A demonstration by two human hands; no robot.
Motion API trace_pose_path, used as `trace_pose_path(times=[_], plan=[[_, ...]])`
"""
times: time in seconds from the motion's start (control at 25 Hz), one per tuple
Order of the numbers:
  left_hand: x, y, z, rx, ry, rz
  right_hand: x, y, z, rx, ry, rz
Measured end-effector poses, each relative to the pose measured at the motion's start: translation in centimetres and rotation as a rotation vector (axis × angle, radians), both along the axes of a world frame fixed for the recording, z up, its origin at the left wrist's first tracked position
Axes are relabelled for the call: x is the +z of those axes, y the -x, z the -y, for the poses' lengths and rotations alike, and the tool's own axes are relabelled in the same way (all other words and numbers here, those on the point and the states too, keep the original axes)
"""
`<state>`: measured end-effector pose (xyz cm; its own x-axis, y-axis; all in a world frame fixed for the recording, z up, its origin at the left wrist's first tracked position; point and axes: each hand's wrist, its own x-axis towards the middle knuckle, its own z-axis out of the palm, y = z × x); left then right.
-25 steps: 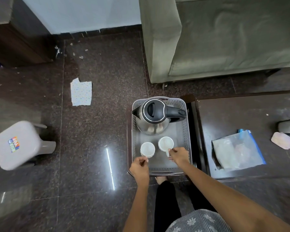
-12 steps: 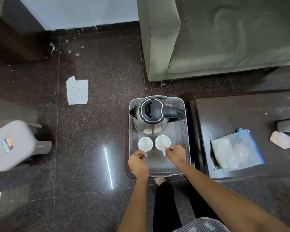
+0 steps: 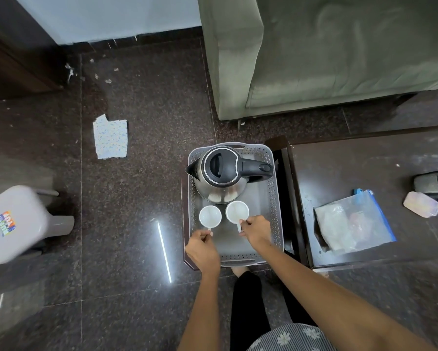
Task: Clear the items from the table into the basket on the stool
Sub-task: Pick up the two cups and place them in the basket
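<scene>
A grey perforated basket sits on a dark stool beside the dark table. Inside it stand a steel kettle with a black lid and handle, and two white cups side by side. My left hand pinches the handle of the left cup. My right hand holds the handle of the right cup. Both cups are upright on the basket floor in front of the kettle. On the table lie a clear zip bag, a small pinkish bottle and a grey cylinder.
A green sofa stands behind the basket. A grey plastic stool with a sticker is at the left. A piece of patterned paper lies on the dark polished floor. My legs are below the basket.
Both hands stay on the cup handles; the cups have shifted slightly toward the kettle and closer together. The view has drifted a little.
</scene>
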<state>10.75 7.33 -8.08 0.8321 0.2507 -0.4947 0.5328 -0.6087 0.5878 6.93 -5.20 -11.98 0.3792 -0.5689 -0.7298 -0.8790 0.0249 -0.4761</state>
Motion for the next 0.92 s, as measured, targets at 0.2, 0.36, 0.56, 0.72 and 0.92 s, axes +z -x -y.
trace_pose_path(times=[0.2, 0.36, 0.56, 0.72, 0.92], plan=[[-0.4, -0.8, 0.0, -0.047, -0.007, 0.005, -0.1, -0.4, -0.5, -0.046, -0.012, -0.005], [-0.3, -1.2, -0.4, -0.052, 0.024, 0.007, 0.1, -0.5, -0.2, -0.008, -0.005, -0.027], [-0.4, -1.5, -0.4, -0.085, 0.045, -0.002, 0.4, -0.8, -0.1, 0.032, 0.014, -0.04], [-0.1, -1.3, -0.1, -0.156, 0.021, -0.001, 0.1, -1.0, 0.0, 0.049, -0.014, -0.049], [1.0, 0.5, 1.0, -0.186, -0.127, 0.043, 0.2, -0.2, 1.1, 0.178, -0.024, -0.023]])
